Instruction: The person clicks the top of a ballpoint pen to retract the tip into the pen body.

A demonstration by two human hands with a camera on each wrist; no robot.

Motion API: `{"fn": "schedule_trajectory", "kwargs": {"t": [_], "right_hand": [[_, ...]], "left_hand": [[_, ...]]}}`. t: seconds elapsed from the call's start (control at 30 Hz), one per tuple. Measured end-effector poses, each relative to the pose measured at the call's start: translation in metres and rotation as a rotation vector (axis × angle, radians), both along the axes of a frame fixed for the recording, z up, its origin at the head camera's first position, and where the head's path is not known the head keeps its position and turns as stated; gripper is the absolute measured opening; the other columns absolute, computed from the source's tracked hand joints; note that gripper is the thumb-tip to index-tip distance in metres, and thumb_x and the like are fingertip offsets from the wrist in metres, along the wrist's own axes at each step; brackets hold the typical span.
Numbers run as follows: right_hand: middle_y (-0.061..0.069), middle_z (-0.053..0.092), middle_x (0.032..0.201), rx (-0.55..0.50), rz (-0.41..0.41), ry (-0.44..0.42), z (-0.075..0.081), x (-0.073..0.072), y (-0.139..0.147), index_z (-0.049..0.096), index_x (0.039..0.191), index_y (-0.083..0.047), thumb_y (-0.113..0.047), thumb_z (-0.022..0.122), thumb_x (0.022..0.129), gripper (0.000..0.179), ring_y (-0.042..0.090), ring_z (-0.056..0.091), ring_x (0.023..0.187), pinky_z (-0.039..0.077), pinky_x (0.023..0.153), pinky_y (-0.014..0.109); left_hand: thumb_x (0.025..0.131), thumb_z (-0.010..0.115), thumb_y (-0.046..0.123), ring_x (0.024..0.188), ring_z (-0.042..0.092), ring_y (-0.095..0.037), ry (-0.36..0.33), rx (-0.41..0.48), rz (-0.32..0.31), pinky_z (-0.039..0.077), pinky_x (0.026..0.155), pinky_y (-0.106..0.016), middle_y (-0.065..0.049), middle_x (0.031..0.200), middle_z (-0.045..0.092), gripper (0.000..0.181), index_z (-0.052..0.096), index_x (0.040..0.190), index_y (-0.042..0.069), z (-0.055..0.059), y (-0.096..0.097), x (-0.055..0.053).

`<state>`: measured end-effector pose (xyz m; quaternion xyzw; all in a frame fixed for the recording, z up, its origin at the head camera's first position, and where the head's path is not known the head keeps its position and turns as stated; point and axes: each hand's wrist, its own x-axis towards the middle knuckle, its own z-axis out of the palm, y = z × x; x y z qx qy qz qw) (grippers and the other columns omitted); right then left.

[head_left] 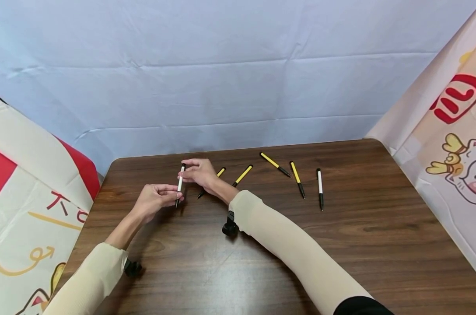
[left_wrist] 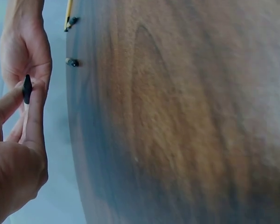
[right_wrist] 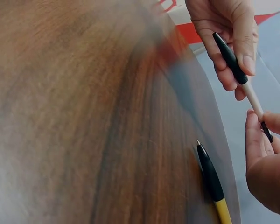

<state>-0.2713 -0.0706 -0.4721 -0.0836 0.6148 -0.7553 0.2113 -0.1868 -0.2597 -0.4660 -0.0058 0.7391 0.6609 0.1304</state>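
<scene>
A white ballpoint pen with a black grip and black clip end is held above the left part of the table by both hands. My left hand pinches it near the black tip end, thumb and fingers around the grip. At the other end, by the clip, the fingertips of my right hand grip the pen. Its tip points down toward me in the head view. Just behind the right hand and wrist lies a yellow pen, partly covered by them.
On the brown wooden table lie more yellow pens, one beside the right wrist, another farther back and one right of it. A second white pen lies rightmost. A pale cloth hangs behind the table.
</scene>
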Motion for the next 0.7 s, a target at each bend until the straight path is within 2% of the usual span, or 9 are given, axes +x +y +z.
{"fn": "schedule_trajectory", "kwargs": {"t": [0.4, 0.57, 0.7], "right_hand": [[0.019, 0.079, 0.103, 0.102, 0.019, 0.015, -0.007, 0.008, -0.009, 0.063, 0.142, 0.004, 0.008, 0.077, 0.092, 0.052, 0.027, 0.080, 0.093, 0.065, 0.082, 0.031], [0.012, 0.081, 0.098, 0.245, 0.021, 0.100, -0.009, 0.011, -0.010, 0.068, 0.138, 0.000, 0.002, 0.082, 0.091, 0.050, 0.021, 0.080, 0.086, 0.066, 0.080, 0.033], [0.007, 0.081, 0.098, 0.375, 0.018, 0.176, -0.009, 0.011, -0.010, 0.072, 0.135, -0.004, -0.004, 0.085, 0.090, 0.046, 0.015, 0.078, 0.084, 0.063, 0.079, 0.027]], "left_hand": [[0.095, 0.078, 0.000, 0.087, 0.078, -0.012, 0.000, -0.109, -0.036, 0.065, 0.081, -0.031, -0.015, 0.098, 0.081, 0.037, 0.066, 0.122, -0.023, -0.007, -0.008, 0.010], [0.093, 0.081, 0.003, 0.086, 0.078, -0.009, -0.013, -0.189, -0.028, 0.066, 0.078, -0.032, -0.011, 0.097, 0.081, 0.034, 0.071, 0.119, -0.017, -0.012, -0.011, 0.012], [0.092, 0.083, 0.006, 0.087, 0.077, -0.008, -0.012, -0.236, -0.023, 0.066, 0.077, -0.031, -0.010, 0.097, 0.081, 0.033, 0.074, 0.117, -0.013, -0.015, -0.012, 0.012]]}}
